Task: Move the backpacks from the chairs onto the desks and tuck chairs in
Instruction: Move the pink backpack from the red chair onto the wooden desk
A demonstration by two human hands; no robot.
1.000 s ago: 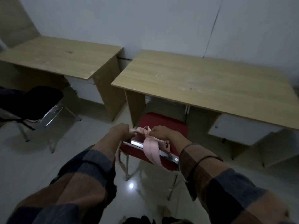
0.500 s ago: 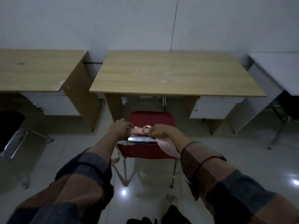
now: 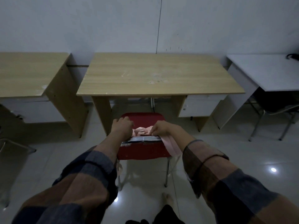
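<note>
Beyond both hands, the worktop (image 3: 155, 75) now sits square; left hand (image 3: 122, 126) has loosened, right hand (image 3: 159, 128) pinches the strap (image 3: 169, 143) on the chair (image 3: 142, 118).

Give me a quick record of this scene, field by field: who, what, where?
Left hand: on the red chair's backrest top
Right hand: on the pink straps draped over the backrest
Red chair: in front of the middle wooden desk, not tucked in
Desk top: bare
White desk: to the right
</note>
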